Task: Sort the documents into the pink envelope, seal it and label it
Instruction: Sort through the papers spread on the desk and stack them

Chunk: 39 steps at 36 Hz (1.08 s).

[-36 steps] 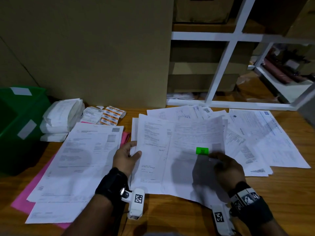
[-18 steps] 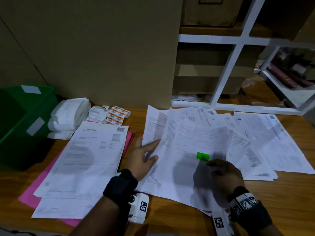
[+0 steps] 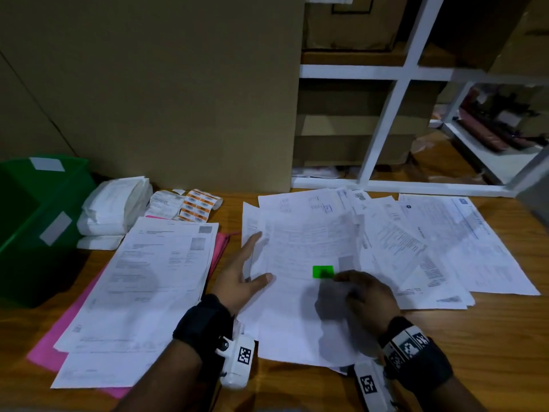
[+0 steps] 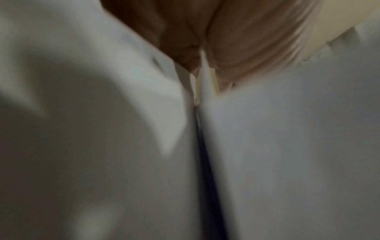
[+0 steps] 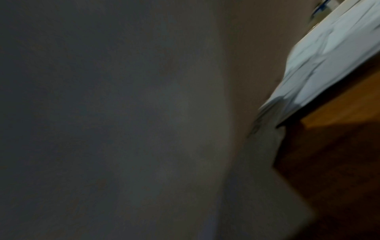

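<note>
At nine o'clock on our wooden desk (image 3: 490, 337) stands a green bin (image 3: 35, 221). Just right of it the pink envelope (image 3: 50, 349) lies flat under a stack of sorted documents (image 3: 142, 286). Our left hand (image 3: 240, 278) rests with fingers straight and spread on the left edge of the middle sheets (image 3: 300, 251). Our right hand (image 3: 365, 298), fingers curled, pinches a green label (image 3: 323, 271) over the top sheet. Loose documents (image 3: 463, 248) fan out toward three o'clock.

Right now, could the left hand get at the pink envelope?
Probably only its edge: the left hand lies close by, but a stack of papers covers most of the pink envelope.
</note>
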### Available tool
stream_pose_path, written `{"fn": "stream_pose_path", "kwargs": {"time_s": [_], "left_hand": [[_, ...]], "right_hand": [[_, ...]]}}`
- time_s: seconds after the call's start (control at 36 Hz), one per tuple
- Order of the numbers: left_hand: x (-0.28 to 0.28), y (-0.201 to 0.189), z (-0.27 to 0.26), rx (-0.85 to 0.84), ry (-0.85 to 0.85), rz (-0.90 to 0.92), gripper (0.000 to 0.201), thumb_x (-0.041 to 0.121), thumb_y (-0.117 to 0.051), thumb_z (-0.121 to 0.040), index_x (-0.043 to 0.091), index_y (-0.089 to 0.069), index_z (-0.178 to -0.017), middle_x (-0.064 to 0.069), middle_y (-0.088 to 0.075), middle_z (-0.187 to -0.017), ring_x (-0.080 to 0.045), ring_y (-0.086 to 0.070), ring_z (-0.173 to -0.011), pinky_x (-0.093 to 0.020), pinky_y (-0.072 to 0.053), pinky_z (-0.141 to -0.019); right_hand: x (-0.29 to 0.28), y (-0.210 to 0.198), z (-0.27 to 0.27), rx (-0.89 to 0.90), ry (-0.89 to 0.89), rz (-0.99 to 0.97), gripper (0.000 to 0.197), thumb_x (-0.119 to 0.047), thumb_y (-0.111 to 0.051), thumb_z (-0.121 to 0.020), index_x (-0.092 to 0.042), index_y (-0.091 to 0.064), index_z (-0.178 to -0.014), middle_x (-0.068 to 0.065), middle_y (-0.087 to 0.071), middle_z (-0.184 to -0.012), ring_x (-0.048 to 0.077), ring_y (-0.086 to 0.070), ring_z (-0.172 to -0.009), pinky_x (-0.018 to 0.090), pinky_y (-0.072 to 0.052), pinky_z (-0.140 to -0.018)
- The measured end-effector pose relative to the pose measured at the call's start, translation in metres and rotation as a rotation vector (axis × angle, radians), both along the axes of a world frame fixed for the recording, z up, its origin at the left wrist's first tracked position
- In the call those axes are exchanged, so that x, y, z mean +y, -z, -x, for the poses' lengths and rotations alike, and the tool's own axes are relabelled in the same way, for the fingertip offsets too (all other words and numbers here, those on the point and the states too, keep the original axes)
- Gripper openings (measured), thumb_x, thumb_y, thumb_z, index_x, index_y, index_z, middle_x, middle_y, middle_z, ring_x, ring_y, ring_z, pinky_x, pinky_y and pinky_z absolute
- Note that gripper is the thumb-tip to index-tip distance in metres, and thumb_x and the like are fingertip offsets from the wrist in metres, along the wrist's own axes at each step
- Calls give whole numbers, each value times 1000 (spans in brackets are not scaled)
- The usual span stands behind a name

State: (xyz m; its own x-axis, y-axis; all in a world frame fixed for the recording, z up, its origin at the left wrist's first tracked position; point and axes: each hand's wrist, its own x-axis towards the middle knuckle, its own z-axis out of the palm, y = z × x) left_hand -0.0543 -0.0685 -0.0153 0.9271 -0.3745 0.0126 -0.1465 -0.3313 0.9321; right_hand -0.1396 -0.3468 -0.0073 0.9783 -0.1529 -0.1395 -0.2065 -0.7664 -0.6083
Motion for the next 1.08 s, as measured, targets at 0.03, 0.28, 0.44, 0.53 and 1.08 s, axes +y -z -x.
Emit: {"fn": "stream_pose_path", "kwargs": {"time_s": [0.03,0.28,0.44,0.53,1.08], "left_hand": [[0,0,0,29,20,32,70,26,-76,-89,39,-43,-149,30,-37,-152,17,-31,-137,-23,-33,-113],[1,2,2,105,73,111,43,-6,-60,-95,26,-70,-122,14,-65,-133,2,-52,-131,-13,-36,-111],[13,-20,4,-12,-15,302,33,-12,-60,-92,13,-74,-109,16,-73,-117,-1,-61,-119,-10,-42,-98],[17,-34,3,-86,-40,337,37,-11,-63,-91,23,-78,-97,14,-75,-109,-2,-63,-114,-11,-43,-96],[13,-38,-8,-168,-10,271,26,9,-66,-93,30,-80,-99,-4,-71,-121,-20,-59,-122,-16,-49,-93]], "right_hand": [[3,1,-2,-11,-25,-21,50,2,-56,-78,-28,-69,-116,-4,-67,-118,16,-61,-109,11,-35,-88],[21,12,-18,-249,-55,-212,42,-11,-56,-69,-39,-68,-97,4,-63,-104,8,-59,-89,19,-48,-87],[9,8,-29,-249,45,-543,51,-30,-82,-70,-35,-64,-117,-6,-60,-128,14,-54,-122,36,-46,-103],[13,-14,-33,-294,-5,-832,42,-24,-80,-73,-20,-64,-111,-3,-67,-120,17,-64,-111,34,-52,-92],[30,-39,-58,-421,-216,-558,10,-22,-70,-75,-25,-77,-69,10,-69,-103,28,-62,-106,21,-51,-84]]}}
